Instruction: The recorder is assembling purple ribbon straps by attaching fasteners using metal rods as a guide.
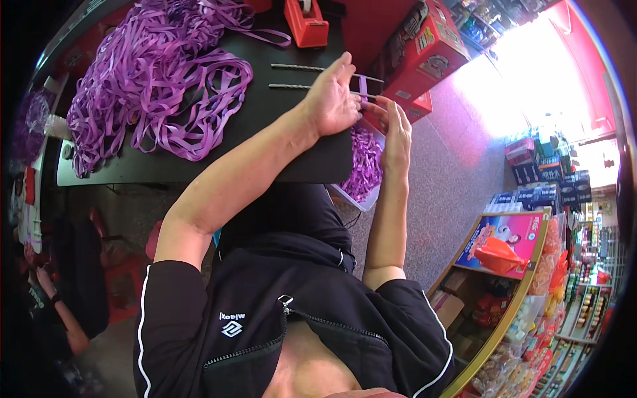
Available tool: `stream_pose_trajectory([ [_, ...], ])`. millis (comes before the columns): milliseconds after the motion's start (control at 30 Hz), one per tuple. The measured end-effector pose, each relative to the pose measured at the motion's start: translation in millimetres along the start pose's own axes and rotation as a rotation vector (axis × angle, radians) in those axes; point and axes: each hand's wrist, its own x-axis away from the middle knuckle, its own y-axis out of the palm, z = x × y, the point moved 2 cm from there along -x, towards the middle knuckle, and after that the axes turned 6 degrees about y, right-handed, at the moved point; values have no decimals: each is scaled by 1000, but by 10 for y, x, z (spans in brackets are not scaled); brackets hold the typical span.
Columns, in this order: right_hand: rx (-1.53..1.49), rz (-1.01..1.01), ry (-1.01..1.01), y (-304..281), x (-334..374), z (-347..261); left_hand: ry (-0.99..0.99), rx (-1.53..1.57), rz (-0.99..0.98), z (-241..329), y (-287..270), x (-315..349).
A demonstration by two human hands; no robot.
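Note:
Two thin twisted metal rods (289,86) lie side by side above the black table and stick out past its right edge. A short stretch of purple ribbon (363,86) spans them near their right ends. My left hand (334,101) is over the rods, palm showing, its thumb apart from the bent fingers, whose tips are close to the ribbon. On the right, my right hand (396,136) pinches at the lower rod's end, seemingly on the ribbon; the fingertips partly hide it. Below both hands, a pale plastic bin (358,202) holds cut or folded purple ribbon pieces (365,162).
A big tangled heap of purple ribbon (159,86) covers the left of the black table (279,149). A red tape dispenser (307,25) stands at the back. Red boxes (424,50) are on the right, with a display case (494,265) nearer. Another person's arm (66,318) shows at far left.

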Motion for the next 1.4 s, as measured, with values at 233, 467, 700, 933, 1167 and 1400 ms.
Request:
stream_pose_trajectory([
  [233, 227, -28, -93, -47, -93, -168, 5, -84, -60, -84, 21, 17],
  [467, 403, -92, -423, 539, -922, -856, -6, -33, 5, -37, 6, 14],
  [700, 574, -386, -98, 1271, -2157, -601, -56, -40, 65, -84, -50, -30],
  [933, 443, -431, 192, 1437, -2177, -660, -4, -37, -2, -82, -4, -23],
  [1167, 373, -390, 330, 1271, -2030, -829, 7, -3, -22, -77, -51, -67],
  [1400, 264, -375, 378, 1159, -1792, -641, 55, -25, -68, -83, -40, -51],
])
